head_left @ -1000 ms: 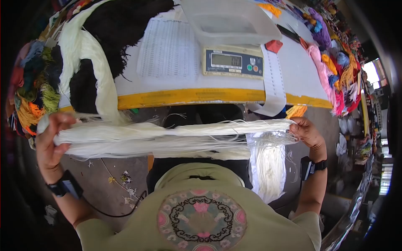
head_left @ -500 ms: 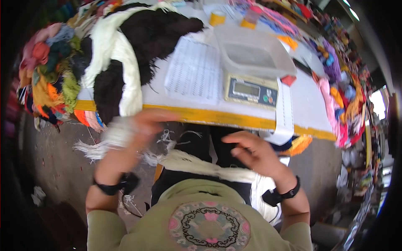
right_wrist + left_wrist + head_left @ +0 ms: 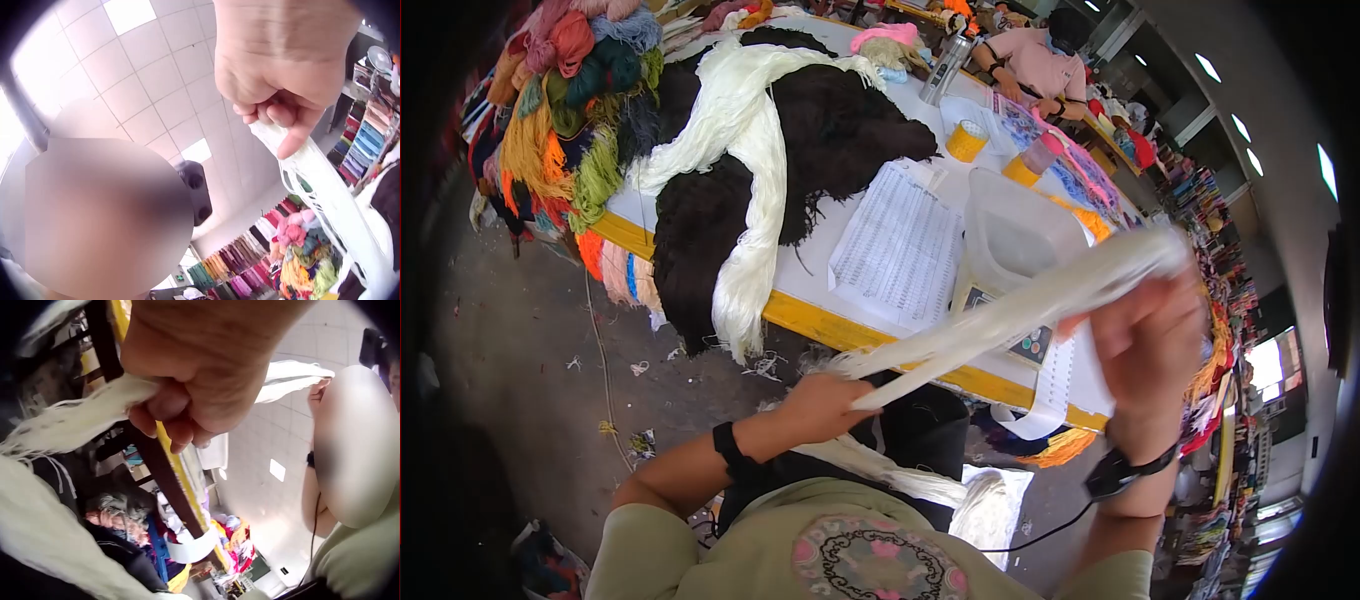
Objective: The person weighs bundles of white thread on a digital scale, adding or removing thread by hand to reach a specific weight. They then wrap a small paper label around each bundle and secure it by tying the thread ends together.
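A white hank of yarn (image 3: 980,325) is stretched at a slant between my two hands, across the front of the table. My left hand (image 3: 832,407) grips its lower end near the table's front edge. In the left wrist view the fingers (image 3: 178,431) curl round the yarn, and loose strands trail out behind. Raised at the right, my right hand (image 3: 1150,335) holds the upper end, blurred in the head view. The right wrist view shows its fingers (image 3: 299,134) curled on the yarn, with a few loops hanging off. More white yarn (image 3: 880,470) lies across my lap.
On the table (image 3: 1000,390), another white hank (image 3: 755,200) lies over black yarn (image 3: 840,130). Beside them are printed sheets (image 3: 900,245), a scale (image 3: 1030,345) and a plastic tub (image 3: 1020,230). Coloured yarn (image 3: 550,130) is heaped at the left. Another person (image 3: 1040,65) sits beyond.
The hank was stretched level between both hands, then the hands came together with the right one free. Now it is stretched again, right hand high and left hand low. The head view has turned.
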Motion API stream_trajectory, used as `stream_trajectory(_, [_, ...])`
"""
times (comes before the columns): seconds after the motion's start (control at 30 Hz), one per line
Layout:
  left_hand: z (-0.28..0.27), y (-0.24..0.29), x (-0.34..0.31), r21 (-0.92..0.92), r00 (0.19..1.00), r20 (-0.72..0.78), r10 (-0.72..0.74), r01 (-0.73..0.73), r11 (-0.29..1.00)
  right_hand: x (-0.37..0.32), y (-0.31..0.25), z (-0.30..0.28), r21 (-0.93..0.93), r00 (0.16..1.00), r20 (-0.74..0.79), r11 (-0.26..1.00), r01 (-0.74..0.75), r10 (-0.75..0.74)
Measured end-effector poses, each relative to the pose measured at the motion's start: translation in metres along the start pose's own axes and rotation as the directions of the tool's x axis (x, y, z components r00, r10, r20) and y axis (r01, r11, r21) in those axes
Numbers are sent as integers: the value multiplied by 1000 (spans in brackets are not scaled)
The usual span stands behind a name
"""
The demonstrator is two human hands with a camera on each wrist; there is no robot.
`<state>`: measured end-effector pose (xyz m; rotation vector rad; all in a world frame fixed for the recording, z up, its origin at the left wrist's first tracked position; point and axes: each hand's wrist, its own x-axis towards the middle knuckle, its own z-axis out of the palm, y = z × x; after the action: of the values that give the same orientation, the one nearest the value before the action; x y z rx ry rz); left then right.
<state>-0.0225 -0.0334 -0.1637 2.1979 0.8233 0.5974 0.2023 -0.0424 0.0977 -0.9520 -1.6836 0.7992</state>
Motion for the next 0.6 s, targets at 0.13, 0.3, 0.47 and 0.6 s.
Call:
stream_trajectory(0.13, [4,-26,-17,-72,967,-123,-221,214,974,69,-61,-42,312,964,34,919,241,-265])
stream_trajectory(0.3, [4,-53,-40,-128,929,-150,-339,322,938,160,-122,-134,254,913,-92,877,408,-398])
stream_trajectory(0.47, [2,-66,-69,-265,835,-61,-547,515,815,199,-165,-175,-271,724,-326,794,545,-608])
stream_trajectory(0.6, [13,-83,-89,-265,845,-66,-530,498,826,200,-133,-183,-237,778,-179,794,560,-602])
